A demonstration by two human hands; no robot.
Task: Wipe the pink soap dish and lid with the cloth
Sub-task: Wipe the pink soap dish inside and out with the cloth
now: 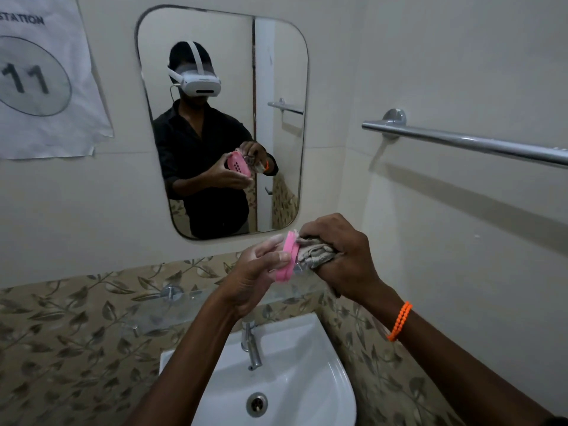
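Note:
My left hand (pixel 256 273) holds a pink soap dish piece (pixel 288 260) on edge above the sink, thumb and fingers curled round it. My right hand (pixel 341 256), with an orange bracelet on its wrist, grips a bunched grey cloth (pixel 316 252) and presses it against the pink piece's right side. The mirror (pixel 221 118) reflects the pink piece's perforated face. I cannot tell whether this piece is the dish or the lid; no other pink piece is in view.
A white sink (pixel 295 379) with a chrome tap (pixel 252 348) lies below my hands. A glass shelf (pixel 184 302) runs along the wall under the mirror. A chrome towel rail (pixel 461 139) sticks out at the right. A paper sign (pixel 40 78) hangs at the upper left.

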